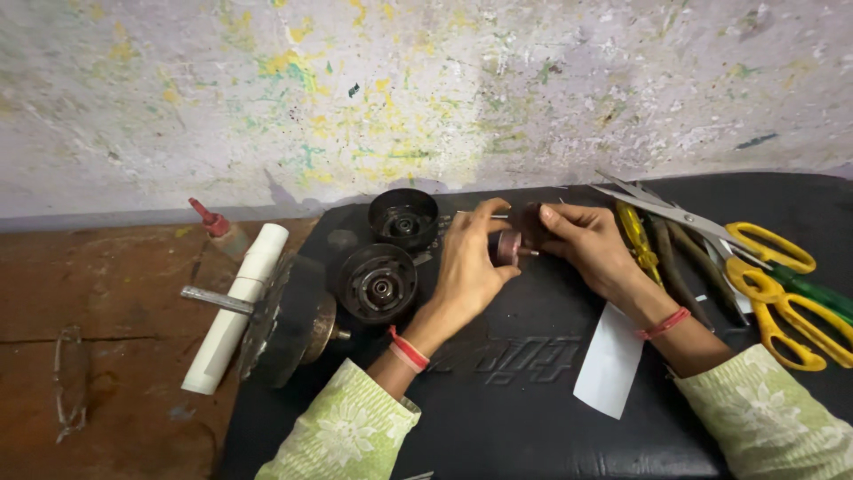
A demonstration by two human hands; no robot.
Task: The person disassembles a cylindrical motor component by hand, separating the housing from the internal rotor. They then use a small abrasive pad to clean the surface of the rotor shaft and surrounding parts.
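We hold a small reddish-brown cylinder with a thin metal shaft between both hands above the black mat on the desk. Our left hand pinches it with curled fingers; our right hand closes around its other end. Two black round housings lie just left.

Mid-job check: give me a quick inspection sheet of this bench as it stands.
Surface: black padded mat on a worn wooden bench.
Job's things: small motor rotor, held between both hands.
Clutter: two black round housings, flywheel on a shaft, white tube, scissors, yellow snips, paper slip.
Grippers: left hand and right hand both grip the rotor.
Cables: nothing seen.
Surroundings: paint-flecked wall.
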